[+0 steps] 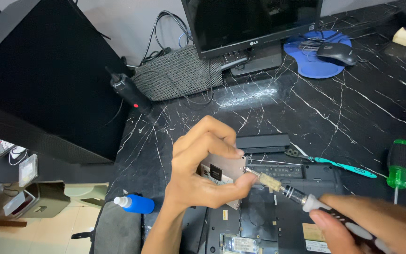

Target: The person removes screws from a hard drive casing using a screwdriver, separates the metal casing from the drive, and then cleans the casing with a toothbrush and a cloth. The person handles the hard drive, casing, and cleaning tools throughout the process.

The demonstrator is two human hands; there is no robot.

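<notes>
Head view, left hand [203, 169] gripping drive caddy [224, 173], right hand [377, 226] clenching screwdriver [301, 196], tip seemingly touching it.

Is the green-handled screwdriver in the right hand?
No, the green-handled screwdriver lies on the desk; the right hand holds a black-and-white one.

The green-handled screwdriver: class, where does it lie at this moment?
In the head view, the green-handled screwdriver lies at the right edge of the black marble desk, just right of the teal toothbrush and above the right hand.
</notes>
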